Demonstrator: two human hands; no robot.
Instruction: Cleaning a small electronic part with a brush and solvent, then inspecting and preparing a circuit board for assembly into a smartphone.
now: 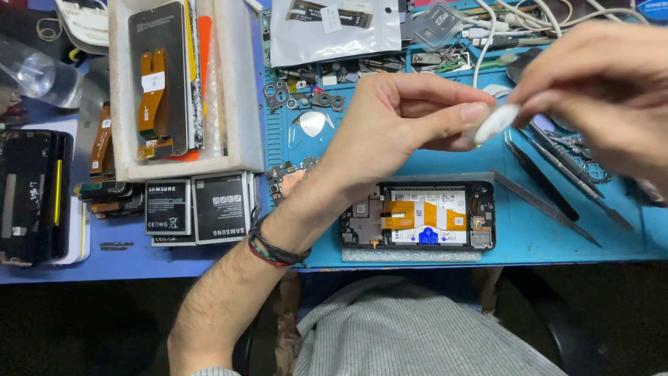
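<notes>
My left hand and my right hand meet above the blue mat, both pinching a small white piece, perhaps a cotton pad or wad, between fingertips. Below them lies an opened phone with its back off, showing a white battery, an orange flex cable and circuit boards. The phone rests on a strip of bubble wrap at the mat's front edge.
A white foam box holds phone screens at the back left. Two loose black batteries sit before it, and a stack of black phones at far left. Tweezers and metal pry tools lie right; small parts, cables and a silver bag behind.
</notes>
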